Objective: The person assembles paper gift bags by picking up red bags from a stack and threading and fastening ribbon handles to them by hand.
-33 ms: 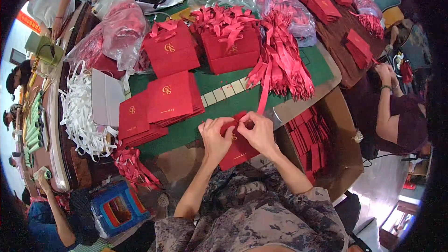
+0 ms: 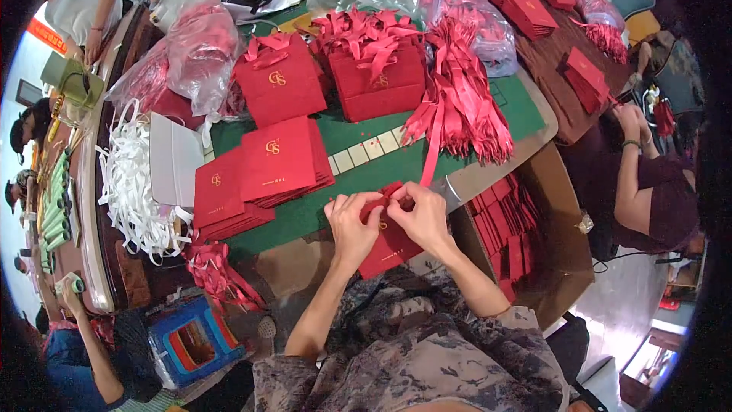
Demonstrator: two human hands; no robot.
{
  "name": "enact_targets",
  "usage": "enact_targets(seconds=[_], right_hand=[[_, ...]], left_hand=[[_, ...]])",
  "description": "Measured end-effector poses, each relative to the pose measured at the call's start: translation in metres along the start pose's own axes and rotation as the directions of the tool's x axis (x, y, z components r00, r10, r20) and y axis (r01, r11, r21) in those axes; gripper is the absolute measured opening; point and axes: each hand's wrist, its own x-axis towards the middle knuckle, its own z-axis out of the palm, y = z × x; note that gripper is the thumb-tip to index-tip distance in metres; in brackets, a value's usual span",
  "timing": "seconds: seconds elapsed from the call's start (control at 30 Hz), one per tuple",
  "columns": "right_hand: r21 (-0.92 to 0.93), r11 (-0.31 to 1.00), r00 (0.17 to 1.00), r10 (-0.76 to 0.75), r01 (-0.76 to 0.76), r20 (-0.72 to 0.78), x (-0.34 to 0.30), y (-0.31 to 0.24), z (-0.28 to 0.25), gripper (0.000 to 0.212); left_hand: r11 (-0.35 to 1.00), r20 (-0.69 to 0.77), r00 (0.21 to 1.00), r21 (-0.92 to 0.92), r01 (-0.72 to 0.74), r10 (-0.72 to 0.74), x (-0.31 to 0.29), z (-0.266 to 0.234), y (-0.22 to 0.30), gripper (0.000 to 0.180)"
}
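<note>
A flat red paper gift bag [image 2: 389, 250] lies at the table's near edge, close to my body. My left hand [image 2: 354, 226] pinches its upper left edge, fingers bent over the top. Beside it my right hand [image 2: 420, 216] pinches the top of the same bag, thumb and forefinger close together. Red ribbon shows between my fingertips, though its exact path is hidden. Just beyond my right hand, a single ribbon [image 2: 432, 160] hangs down from a thick bundle of red ribbons [image 2: 465, 107] on the table.
Stacked red bags [image 2: 278, 160] lie on the green mat [image 2: 305, 214], with ribboned bags [image 2: 379, 95] standing behind. White ribbons [image 2: 137, 191] heap at the left beside a grey board [image 2: 174, 160]. An open cardboard box [image 2: 568, 221] holding red bags stands at my right. A co-worker's arm [image 2: 631, 175] is farther right.
</note>
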Motion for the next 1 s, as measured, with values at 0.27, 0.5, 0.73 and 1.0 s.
enact_targets(seconds=[0.27, 0.5, 0.73, 1.0], right_hand=[[-0.057, 0.98, 0.98, -0.192, 0.19, -0.041, 0.0, 0.004, 0.008, 0.013], [-0.048, 0.965, 0.962, -0.262, 0.259, -0.073, -0.003, 0.006, 0.009, 0.012], [-0.123, 0.96, 0.958, -0.266, 0.253, -0.108, -0.007, 0.004, 0.013, 0.012], [-0.055, 0.971, 0.966, -0.238, 0.233, -0.105, -0.005, 0.007, 0.016, 0.013]], left_hand=[[0.996, 0.009, 0.999, -0.069, 0.051, -0.051, 0.0, 0.0, -0.007, 0.018], [0.989, 0.045, 0.999, -0.142, 0.035, -0.029, 0.005, -0.004, -0.012, 0.017], [0.98, 0.064, 0.997, -0.19, 0.063, -0.051, 0.004, -0.003, -0.015, 0.016], [0.98, 0.066, 0.996, -0.183, 0.077, -0.066, 0.005, 0.001, -0.015, 0.014]])
